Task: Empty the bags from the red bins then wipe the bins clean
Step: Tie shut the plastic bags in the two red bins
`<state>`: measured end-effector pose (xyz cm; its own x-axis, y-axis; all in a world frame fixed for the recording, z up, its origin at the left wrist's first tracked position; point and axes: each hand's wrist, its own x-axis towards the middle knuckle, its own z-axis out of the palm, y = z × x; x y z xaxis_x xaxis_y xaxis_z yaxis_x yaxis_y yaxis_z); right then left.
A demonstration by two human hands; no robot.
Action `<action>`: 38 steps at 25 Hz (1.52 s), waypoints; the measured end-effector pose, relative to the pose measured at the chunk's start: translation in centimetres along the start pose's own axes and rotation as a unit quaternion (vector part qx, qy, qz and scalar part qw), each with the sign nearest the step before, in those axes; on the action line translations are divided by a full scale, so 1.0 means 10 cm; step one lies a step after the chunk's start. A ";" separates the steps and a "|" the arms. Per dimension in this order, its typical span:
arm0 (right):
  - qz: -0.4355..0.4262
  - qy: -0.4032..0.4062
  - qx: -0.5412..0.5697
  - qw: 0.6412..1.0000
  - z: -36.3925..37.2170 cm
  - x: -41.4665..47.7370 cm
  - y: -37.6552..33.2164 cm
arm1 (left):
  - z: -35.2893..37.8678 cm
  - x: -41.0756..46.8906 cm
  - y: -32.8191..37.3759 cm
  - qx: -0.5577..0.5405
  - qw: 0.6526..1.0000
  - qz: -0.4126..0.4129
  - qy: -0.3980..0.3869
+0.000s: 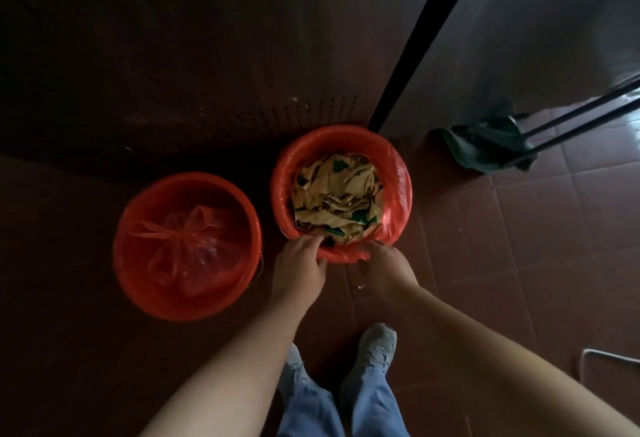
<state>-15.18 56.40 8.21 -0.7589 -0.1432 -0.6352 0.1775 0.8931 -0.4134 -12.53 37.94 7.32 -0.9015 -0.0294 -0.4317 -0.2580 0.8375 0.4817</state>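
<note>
Two red bins stand on the tiled floor. The right red bin [398, 173] is lined with a red plastic bag [343, 255] folded over its rim and is full of crumpled yellowish paper waste [337, 194]. My left hand [299, 268] and my right hand [384, 268] both pinch the bag's edge at the near rim. The left red bin [138, 273] holds a knotted red bag [188, 249] lying inside it.
A dark perforated panel [207, 90] rises behind the bins. A grey cabinet [519, 38] stands at the right, with a green cloth [485, 149] and dark metal legs [581, 117] beside it. My shoes [375, 346] are just below the bins.
</note>
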 end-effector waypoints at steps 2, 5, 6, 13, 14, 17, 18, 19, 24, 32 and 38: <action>-0.056 0.007 -0.060 0.997 0.24 0.18 0.25 | 0.35 0.06 -0.14 0.048 0.998 0.035 -0.011; -0.127 0.003 -0.149 0.981 0.50 0.45 0.57 | 0.75 0.18 -0.30 0.118 0.990 0.072 -0.025; -0.141 0.003 -0.182 0.973 0.58 0.54 0.66 | 0.85 0.22 -0.34 0.138 0.987 0.082 -0.023; -0.214 0.120 -0.272 0.931 0.85 0.79 0.96 | 1.08 0.40 -0.49 0.213 0.968 0.130 0.028; -0.229 0.123 -0.275 0.926 0.85 0.76 0.99 | 1.08 0.38 -0.51 0.214 0.966 0.143 0.031; -0.267 0.126 -0.277 0.915 0.84 0.53 1.08 | 1.12 0.20 -0.52 0.209 0.959 0.191 0.019; -0.273 0.128 -0.271 0.914 0.85 0.41 1.13 | 1.16 0.12 -0.51 0.204 0.958 0.201 0.012; -0.275 0.127 -0.264 0.916 0.86 0.31 1.18 | 1.20 0.04 -0.51 0.196 0.958 0.208 0.006; -0.273 0.079 -0.240 0.928 0.99 0.02 1.45 | 1.45 -0.27 -0.50 0.156 0.962 0.221 -0.031; -0.190 0.069 -0.154 0.967 0.84 0.08 1.15 | 1.40 -0.33 -0.31 0.171 0.964 0.194 -0.060; -0.187 0.122 -0.115 0.968 0.71 0.15 0.96 | 1.30 -0.21 -0.17 0.167 0.980 0.112 -0.004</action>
<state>-10.16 61.70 -1.32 -0.8736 -0.3954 -0.2838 -0.2616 0.8731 -0.4114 -5.64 43.64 -2.50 -0.9196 0.1792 -0.3495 0.0760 0.9543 0.2892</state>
